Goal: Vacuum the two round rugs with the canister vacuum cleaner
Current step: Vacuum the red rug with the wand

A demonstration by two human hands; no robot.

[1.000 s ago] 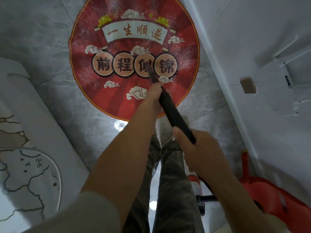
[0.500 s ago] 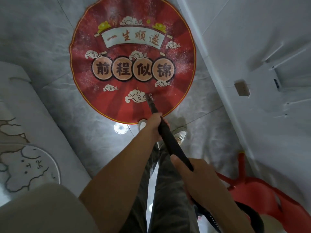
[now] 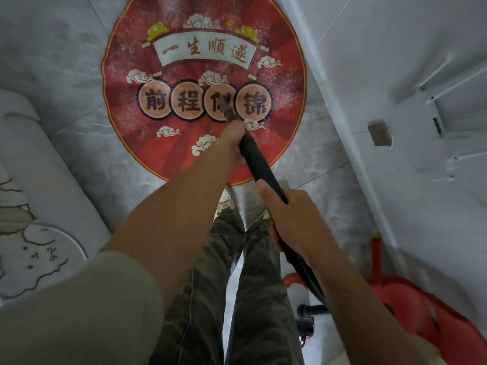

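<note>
**Both hands on the wand, nozzle on the red rug**

Head view: a red round rug (image 3: 184, 61) fills the upper middle of the frame, lying flat on a grey marbled tile floor (image 3: 52, 61). It carries a pale banner, cloud motifs and four round medallions with dark characters. Fine white specks are scattered over its surface, thickest toward its right edge.

The black vacuum wand (image 3: 259, 164) runs diagonally from the lower right up to the centre. Its narrow nozzle tip (image 3: 226, 109) touches the rug between the third and fourth medallions.

The left hand (image 3: 234, 143) grips the wand just behind the nozzle, its fingers wrapped round the tube and mostly hidden behind it. The right hand (image 3: 292, 217) holds the wand lower down, with the thumb laid along the top and the fingers curled underneath.

Below the right hand a black hose (image 3: 308, 275) drops toward the white and red canister (image 3: 300, 291), which sits on the floor at the lower right, beside the person's leg.

A pale round rug (image 3: 39, 259) with brown line drawing shows at the lower left edge, well apart from the red one. Camouflage trousers (image 3: 205, 285) run down the centre, and a light sleeve (image 3: 79, 312) fills the bottom left. A red plastic chair (image 3: 421, 312) stands at the lower right against a white wall (image 3: 395, 75), which carries a small socket plate (image 3: 379, 134).
</note>
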